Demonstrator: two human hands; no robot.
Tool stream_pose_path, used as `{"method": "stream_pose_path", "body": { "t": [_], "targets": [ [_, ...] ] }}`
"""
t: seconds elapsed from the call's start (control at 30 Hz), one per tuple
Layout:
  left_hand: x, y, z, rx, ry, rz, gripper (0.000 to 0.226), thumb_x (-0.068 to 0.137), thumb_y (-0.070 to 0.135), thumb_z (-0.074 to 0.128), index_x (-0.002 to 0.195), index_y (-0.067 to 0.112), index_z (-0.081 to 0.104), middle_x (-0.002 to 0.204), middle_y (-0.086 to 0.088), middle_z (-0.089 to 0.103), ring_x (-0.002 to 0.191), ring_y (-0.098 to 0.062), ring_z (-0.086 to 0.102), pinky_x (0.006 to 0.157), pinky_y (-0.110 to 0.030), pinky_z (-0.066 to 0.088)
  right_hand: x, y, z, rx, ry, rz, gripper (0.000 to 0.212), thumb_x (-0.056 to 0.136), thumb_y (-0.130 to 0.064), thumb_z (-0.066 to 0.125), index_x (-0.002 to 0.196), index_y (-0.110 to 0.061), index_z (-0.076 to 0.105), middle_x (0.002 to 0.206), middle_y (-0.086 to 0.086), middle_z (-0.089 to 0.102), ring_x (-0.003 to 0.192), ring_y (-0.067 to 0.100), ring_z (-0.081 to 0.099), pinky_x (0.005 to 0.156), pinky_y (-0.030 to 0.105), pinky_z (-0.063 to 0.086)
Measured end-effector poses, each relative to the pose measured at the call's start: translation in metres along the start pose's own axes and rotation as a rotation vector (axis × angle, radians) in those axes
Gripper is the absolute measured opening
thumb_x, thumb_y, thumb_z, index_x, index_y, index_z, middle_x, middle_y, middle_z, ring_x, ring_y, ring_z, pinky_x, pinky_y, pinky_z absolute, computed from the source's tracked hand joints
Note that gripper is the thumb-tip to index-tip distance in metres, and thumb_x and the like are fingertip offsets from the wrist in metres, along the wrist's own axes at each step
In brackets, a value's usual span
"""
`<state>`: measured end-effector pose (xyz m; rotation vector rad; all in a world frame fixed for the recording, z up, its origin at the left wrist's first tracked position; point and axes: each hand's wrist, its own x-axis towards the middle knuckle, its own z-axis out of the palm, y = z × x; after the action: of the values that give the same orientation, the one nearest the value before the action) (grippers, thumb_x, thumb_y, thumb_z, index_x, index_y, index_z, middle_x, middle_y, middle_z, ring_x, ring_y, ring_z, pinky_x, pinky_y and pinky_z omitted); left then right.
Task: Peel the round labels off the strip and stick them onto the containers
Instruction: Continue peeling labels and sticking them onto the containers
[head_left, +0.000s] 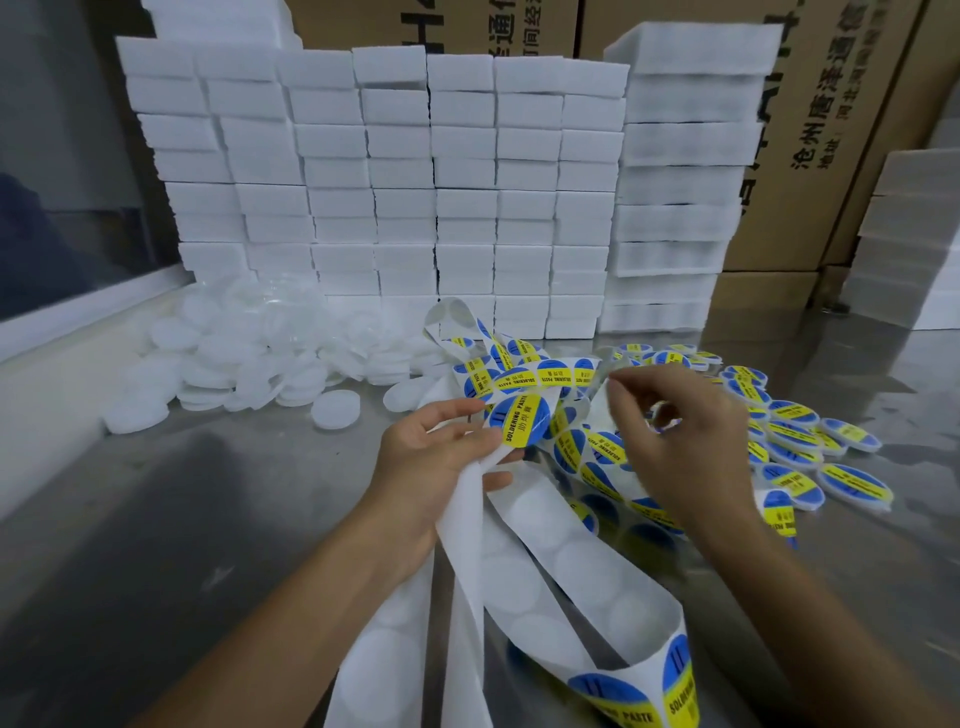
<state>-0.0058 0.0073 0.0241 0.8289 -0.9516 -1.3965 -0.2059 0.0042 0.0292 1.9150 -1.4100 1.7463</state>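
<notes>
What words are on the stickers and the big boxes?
"SOLDERING PASTE": round label on the strip held by the left hand.
"沧州唐泽通信": cardboard box.
Smaller print on both: too blurred to read.
Labelled containers: too small.

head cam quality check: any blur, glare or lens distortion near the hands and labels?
Head view: the right hand is motion-blurred, its fingertips smeared; the left hand and the round label at its fingertips are sharp enough that the print reads. Soft glare streaks the steel table. Wide-angle distortion tilts the foam block stacks outward at the frame edges. The unlabelled lids are blown out, nearly featureless.
</notes>
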Motion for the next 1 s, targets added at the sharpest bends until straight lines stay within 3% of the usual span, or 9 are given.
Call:
{"method": "stream_pose_path", "body": {
  "t": [0.1,0.23,0.4,0.6,0.77,0.9,1.0],
  "targets": [
    [0.001,-0.001,0.0,0.014,0.04,0.01,0.027,0.079,-0.004,0.071,0.104,0.003,0.065,0.091,-0.02,0.074,0.077,-0.033,0.074,0.054,-0.028,0.056,-0.01,-0.018,0.01,0.043,-0.105,-0.199,0.004,0.084,-0.005,0.072,0.083,-0.009,0.074,0.076,0.001,0.065,0.068,0.009,0.055,0.064,0.018,0.043],
    [0.001,0.0,0.0,0.054,0.066,0.001,0.026,0.079,0.002,0.074,0.103,0.007,0.066,0.085,-0.014,0.076,0.069,-0.027,0.074,0.052,-0.026,0.055,-0.021,-0.028,0.016,-0.028,-0.274,-0.32,0.011,0.083,-0.015,0.074,0.093,-0.01,0.076,0.091,0.004,0.066,0.083,0.021,0.065,0.065,0.034,0.053],
    [0.002,0.003,-0.001,0.16,0.075,-0.004,0.02,0.08,0.007,0.074,0.099,0.008,0.067,0.077,-0.007,0.075,0.061,-0.021,0.07,0.042,-0.019,0.043,-0.019,-0.03,0.014,-0.118,-0.272,-0.403,0.008,0.083,-0.01,0.074,0.091,-0.008,0.076,0.092,0.008,0.067,0.082,0.028,0.064,0.062,0.04,0.053],
    [0.001,0.003,-0.002,0.244,0.056,0.012,0.015,0.082,0.016,0.074,0.095,0.014,0.067,0.08,-0.004,0.076,0.066,-0.022,0.071,0.044,-0.019,0.041,-0.019,-0.03,0.014,-0.069,-0.284,-0.382,0.005,0.086,-0.01,0.072,0.086,-0.006,0.074,0.089,0.006,0.068,0.083,0.025,0.065,0.069,0.038,0.053],
    [0.003,0.0,-0.003,0.319,0.052,0.055,0.008,0.091,0.017,0.066,0.098,0.014,0.067,0.079,-0.004,0.076,0.062,-0.019,0.071,0.041,-0.019,0.042,-0.02,-0.028,0.016,0.121,-0.27,-0.19,0.004,0.085,-0.005,0.073,0.081,-0.006,0.071,0.08,0.002,0.066,0.074,0.016,0.062,0.067,0.032,0.052],
    [0.003,-0.003,-0.004,0.359,0.031,0.125,0.006,0.09,0.008,0.065,0.096,0.009,0.066,0.078,-0.009,0.075,0.061,-0.025,0.071,0.04,-0.022,0.042,-0.019,-0.029,0.014,0.464,-0.315,0.32,0.012,0.086,-0.008,0.071,0.076,-0.015,0.073,0.07,-0.005,0.071,0.065,0.004,0.066,0.062,0.015,0.051],
    [0.002,-0.004,-0.003,0.419,0.012,0.166,0.007,0.09,0.002,0.064,0.096,0.006,0.065,0.078,-0.015,0.073,0.057,-0.025,0.07,0.041,-0.023,0.046,-0.015,-0.028,0.014,0.598,-0.3,0.556,0.017,0.086,-0.008,0.072,0.071,-0.015,0.075,0.066,-0.003,0.071,0.056,0.002,0.062,0.054,0.014,0.049]
  ]
}}
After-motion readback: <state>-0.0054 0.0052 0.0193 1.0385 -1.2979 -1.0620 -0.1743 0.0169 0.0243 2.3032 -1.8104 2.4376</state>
